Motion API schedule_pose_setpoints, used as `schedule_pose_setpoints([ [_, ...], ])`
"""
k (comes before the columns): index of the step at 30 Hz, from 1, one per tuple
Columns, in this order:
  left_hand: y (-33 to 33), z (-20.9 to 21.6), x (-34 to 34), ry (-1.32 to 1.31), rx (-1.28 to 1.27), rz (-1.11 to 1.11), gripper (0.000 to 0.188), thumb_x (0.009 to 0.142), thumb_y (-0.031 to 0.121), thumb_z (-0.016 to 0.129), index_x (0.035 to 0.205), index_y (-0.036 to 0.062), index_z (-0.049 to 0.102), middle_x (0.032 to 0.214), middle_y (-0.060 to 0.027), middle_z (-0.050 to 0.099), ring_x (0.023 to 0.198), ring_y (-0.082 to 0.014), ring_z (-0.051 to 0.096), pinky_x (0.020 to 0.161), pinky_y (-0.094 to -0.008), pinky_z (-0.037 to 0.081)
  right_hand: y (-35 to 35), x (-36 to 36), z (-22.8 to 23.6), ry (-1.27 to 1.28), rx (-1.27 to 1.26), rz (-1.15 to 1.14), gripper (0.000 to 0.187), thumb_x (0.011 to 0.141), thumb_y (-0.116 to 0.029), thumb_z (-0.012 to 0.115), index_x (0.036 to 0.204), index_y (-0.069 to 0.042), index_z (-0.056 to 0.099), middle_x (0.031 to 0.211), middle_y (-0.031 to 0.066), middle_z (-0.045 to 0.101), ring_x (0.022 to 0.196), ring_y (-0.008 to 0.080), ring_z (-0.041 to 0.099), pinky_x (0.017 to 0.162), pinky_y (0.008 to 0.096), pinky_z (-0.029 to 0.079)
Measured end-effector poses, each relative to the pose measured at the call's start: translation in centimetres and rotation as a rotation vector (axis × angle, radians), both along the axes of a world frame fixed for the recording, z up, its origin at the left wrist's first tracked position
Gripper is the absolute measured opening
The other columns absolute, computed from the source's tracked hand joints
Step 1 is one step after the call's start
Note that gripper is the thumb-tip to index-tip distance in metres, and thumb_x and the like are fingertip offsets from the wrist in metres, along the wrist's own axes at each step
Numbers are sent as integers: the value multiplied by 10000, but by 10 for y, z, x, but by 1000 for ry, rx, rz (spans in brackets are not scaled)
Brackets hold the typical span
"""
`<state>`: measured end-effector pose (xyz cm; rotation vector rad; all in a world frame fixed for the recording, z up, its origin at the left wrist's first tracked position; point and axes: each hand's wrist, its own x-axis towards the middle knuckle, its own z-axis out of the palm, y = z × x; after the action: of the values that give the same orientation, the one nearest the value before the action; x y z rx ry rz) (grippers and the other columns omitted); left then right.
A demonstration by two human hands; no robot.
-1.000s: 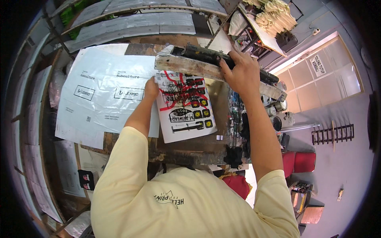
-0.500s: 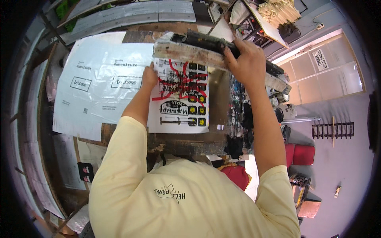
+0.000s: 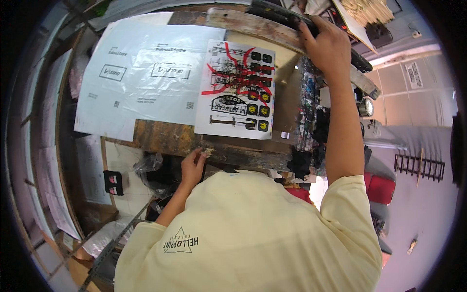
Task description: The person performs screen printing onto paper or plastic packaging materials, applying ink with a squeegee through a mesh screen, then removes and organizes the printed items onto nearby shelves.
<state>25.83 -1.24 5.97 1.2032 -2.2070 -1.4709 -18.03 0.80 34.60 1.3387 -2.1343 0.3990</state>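
My right hand [image 3: 330, 47] is closed around a long black bar [image 3: 282, 15] at the far side of the worktable. The bar runs along a worn, stained wooden beam [image 3: 262, 30]. My left hand [image 3: 193, 168] is at the table's near wooden edge [image 3: 238, 156], with thumb and fingertips closed against it. Between the hands lies a white printed sheet [image 3: 233, 119] with black designs, yellow emblems and red strokes. It lies beside a large white plastic-wrapped panel [image 3: 126, 92] on the left, and neither hand touches the sheet.
Paint-crusted material [image 3: 307, 104] lines the table's right side, with a black rag [image 3: 298, 163] at its near corner. Tins [image 3: 366, 107] stand beyond it. Shelves of flat white sheets [image 3: 61, 146] rise at the left. A red seat [image 3: 379, 189] is at right.
My left hand has moved from the sheet's upper left to the near table edge. My right hand stays on the black bar. The view has shifted, and my body leans further over the table.
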Motion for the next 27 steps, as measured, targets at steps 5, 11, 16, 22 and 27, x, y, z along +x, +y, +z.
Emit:
schedule_pose_setpoints([
  [5, 7, 1, -1, -72, 179, -61, 454, 960, 318, 722, 1246, -30, 672, 1030, -148, 755, 897, -282, 735, 789, -367, 558, 0, 4, 3, -44, 16, -68, 504, 932, -519, 619, 1104, -63, 746, 1025, 167, 747, 988, 373, 698, 894, 485, 511],
  [11, 19, -7, -77, -301, -722, -628, 840, 959, 620, 574, 1587, 101, 369, 1660, -227, 254, 1538, -388, 235, 1231, -557, 217, 0, 8, 5, -96, 51, -107, 504, 946, -505, 611, 1141, -56, 730, 1083, 199, 731, 1059, 373, 678, 916, 483, 496],
  [16, 22, -31, -73, -437, -661, -598, 996, 909, 769, 493, 1642, 146, 235, 1698, -219, 145, 1569, -429, 87, 1237, -635, 54, 2, 3, 3, -87, 52, -51, 470, 934, -486, 631, 992, -25, 700, 1003, 184, 727, 981, 406, 671, 895, 501, 487],
  [22, 7, -33, -70, -374, -621, -604, 1079, 825, 765, 615, 1620, 115, 284, 1694, -230, 163, 1567, -429, 133, 1235, -637, 67, -5, -21, -5, -27, 12, -29, 502, 950, -474, 629, 1179, -40, 732, 1145, 208, 727, 1095, 384, 679, 969, 487, 505],
  [27, -4, -17, -51, -64, -547, -453, 1061, 784, 644, 747, 1597, 106, 332, 1654, -249, 259, 1541, -403, 231, 1250, -564, 180, 0, -38, -11, -72, 213, -23, 470, 1026, -384, 559, 1328, -31, 629, 1245, 243, 687, 1155, 401, 658, 982, 455, 526],
])
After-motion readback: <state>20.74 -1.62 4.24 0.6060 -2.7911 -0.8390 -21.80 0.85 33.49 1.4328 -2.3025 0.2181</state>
